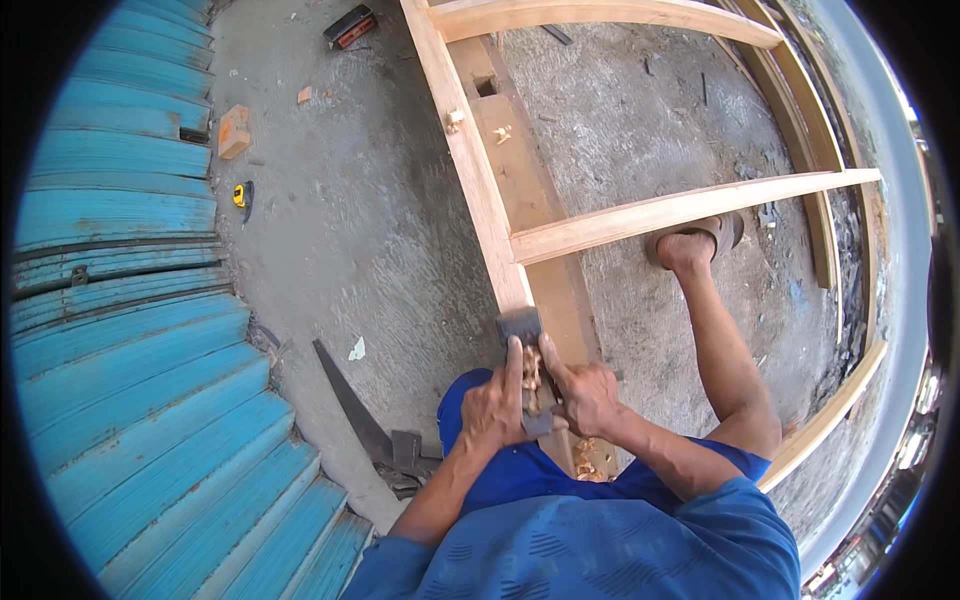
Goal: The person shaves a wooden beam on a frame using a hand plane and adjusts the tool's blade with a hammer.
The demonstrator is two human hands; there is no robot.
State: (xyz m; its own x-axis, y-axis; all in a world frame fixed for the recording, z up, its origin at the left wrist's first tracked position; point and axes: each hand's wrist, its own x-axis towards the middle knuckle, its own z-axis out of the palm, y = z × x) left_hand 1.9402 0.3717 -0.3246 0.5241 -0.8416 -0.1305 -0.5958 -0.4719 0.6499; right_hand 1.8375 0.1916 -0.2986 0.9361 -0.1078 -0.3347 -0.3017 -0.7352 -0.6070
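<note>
Between my two hands is a hand plane (pixel 519 325), dark and block-shaped, with curled wood shavings (pixel 531 368) heaped in its middle. It rests on the near end of a long pale wooden rail (pixel 478 185), part of a frame. My left hand (pixel 492 408) grips its left side, index finger stretched forward along the body. From the right, my right hand (pixel 588 398) is wrapped against the other side, its index finger also pointing forward. A crosspiece (pixel 670 212) joins the rail just ahead of the plane. The plane's underside is hidden.
A handsaw (pixel 352 405) lies on the concrete floor at left. Blue corrugated shutters (pixel 120 215) line the left side. Near them are a yellow tape measure (pixel 242 196) and a wood block (pixel 234 133). My right foot (pixel 690 248) stands beyond the crosspiece. A dark box (pixel 350 27) lies farther off.
</note>
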